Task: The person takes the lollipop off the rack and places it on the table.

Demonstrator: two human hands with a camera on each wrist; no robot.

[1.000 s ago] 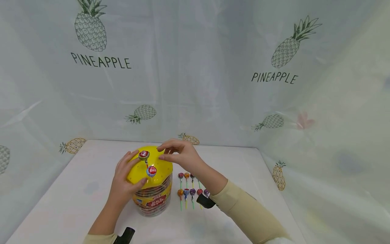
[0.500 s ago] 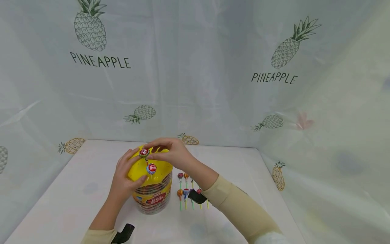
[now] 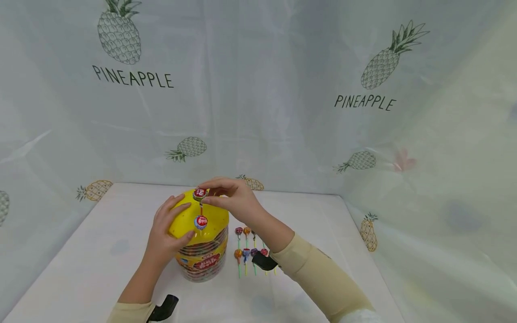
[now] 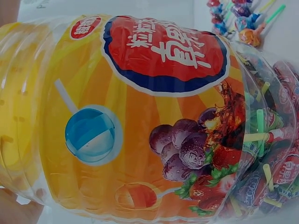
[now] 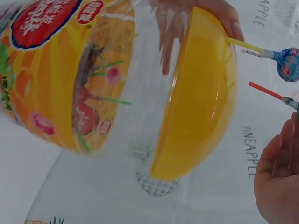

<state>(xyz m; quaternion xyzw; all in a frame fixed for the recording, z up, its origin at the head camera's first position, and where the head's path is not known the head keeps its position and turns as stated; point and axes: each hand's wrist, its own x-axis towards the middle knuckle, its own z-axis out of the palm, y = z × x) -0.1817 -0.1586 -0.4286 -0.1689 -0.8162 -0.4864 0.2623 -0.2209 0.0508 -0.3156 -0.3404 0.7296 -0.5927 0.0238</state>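
Note:
A clear plastic candy jar point(image 3: 203, 264) with a domed yellow lid point(image 3: 216, 220) stands upright on the table. My left hand point(image 3: 163, 233) holds the lid's left side, thumb in front and fingers behind. A blue-wrapped lollipop point(image 5: 288, 64) sits by its yellow stick in the lid. My right hand point(image 3: 240, 202) pinches another lollipop point(image 3: 200, 194), dark red on top, by its head above the lid. Its red stick point(image 5: 265, 90) points toward the lid; in the right wrist view the tip is apart from it. Small holes dot the lid.
Two rows of wrapped lollipops point(image 3: 238, 254) lie on the white table point(image 3: 101, 260) right of the jar, partly behind my right sleeve. More lollipops point(image 4: 261, 135) fill the jar's lower part. A pineapple-printed curtain point(image 3: 258, 112) hangs behind the table.
My right hand has moved to the dark red lollipop and taken hold of its head. That lollipop has shifted up and right, away from my left index finger. The jar stays in place.

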